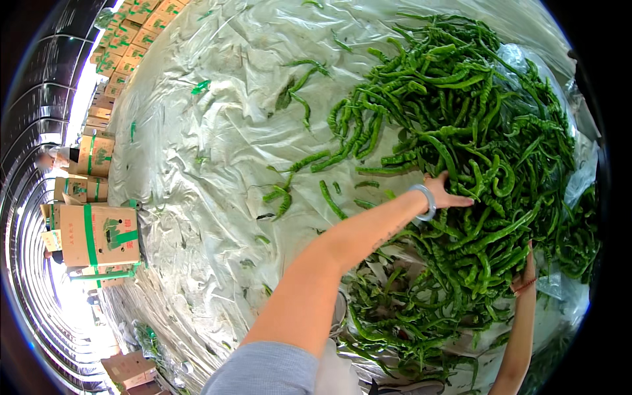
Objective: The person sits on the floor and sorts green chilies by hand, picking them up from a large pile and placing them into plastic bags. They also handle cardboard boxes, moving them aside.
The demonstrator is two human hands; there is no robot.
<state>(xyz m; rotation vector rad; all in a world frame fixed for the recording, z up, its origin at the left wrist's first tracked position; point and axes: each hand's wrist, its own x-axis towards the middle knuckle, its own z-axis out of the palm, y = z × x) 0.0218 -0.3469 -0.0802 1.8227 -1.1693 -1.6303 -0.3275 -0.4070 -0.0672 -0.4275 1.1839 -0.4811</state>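
A large heap of long, wrinkled green chili peppers (pixel 459 94) lies on a pale plastic sheet (pixel 222 123). My left hand (pixel 442 192), with a pale bangle at its wrist, reaches into the heap's near side. Its thumb is spread and the other fingers are partly hidden among the peppers. Across from it, my right hand (pixel 527 271), wearing a thin red bracelet, is against the other side, its fingers largely covered. Between both hands, a bunch of peppers (pixel 481 252) is clasped and looks slightly raised above the rest.
Stacked cardboard boxes (pixel 101 232) with green tape line the left edge, more boxes (pixel 128 44) at upper left. A person (pixel 54 159) is behind them. Clear plastic film (pixel 516 59) shows among the peppers. Leafy scraps (pixel 385 291) and a shoe (pixel 412 387) are near the bottom.
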